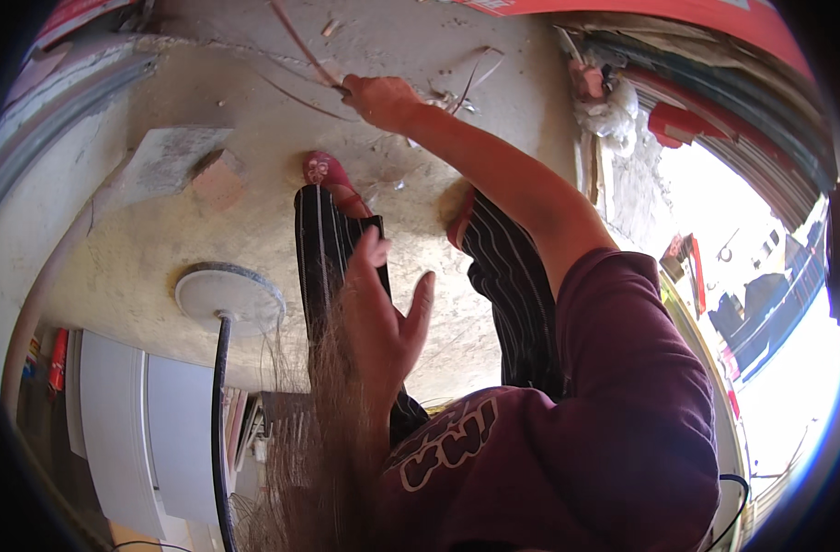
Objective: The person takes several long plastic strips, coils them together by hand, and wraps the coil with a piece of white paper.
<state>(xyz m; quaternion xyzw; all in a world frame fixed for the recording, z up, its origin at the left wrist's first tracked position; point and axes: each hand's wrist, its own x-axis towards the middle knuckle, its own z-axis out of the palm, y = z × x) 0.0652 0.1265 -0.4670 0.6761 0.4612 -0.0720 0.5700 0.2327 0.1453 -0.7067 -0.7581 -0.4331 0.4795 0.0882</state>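
Stretched out over the floor ahead of me, my right hand (380, 101) is closed around a thin reddish-brown strip (302, 42). One length of the strip runs up and away to the left, and a thinner curved piece bends beside the fist. My left hand (383, 322) hangs in front of my body above my legs. Its thumb and fingers are apart, and nothing shows in it. Loose hair partly covers the left wrist and forearm. A red shoe (320, 169) on my foot stands on the floor below the right hand.
Scraps and another curled strip (480, 74) lie beyond the right hand. On the left are a flat grey slab (173, 164), a brick (219, 180) and a round base (228, 294) with a black pole. Pale panels (116, 414) stand lower left; a white plastic bag (615, 121) sits at right.
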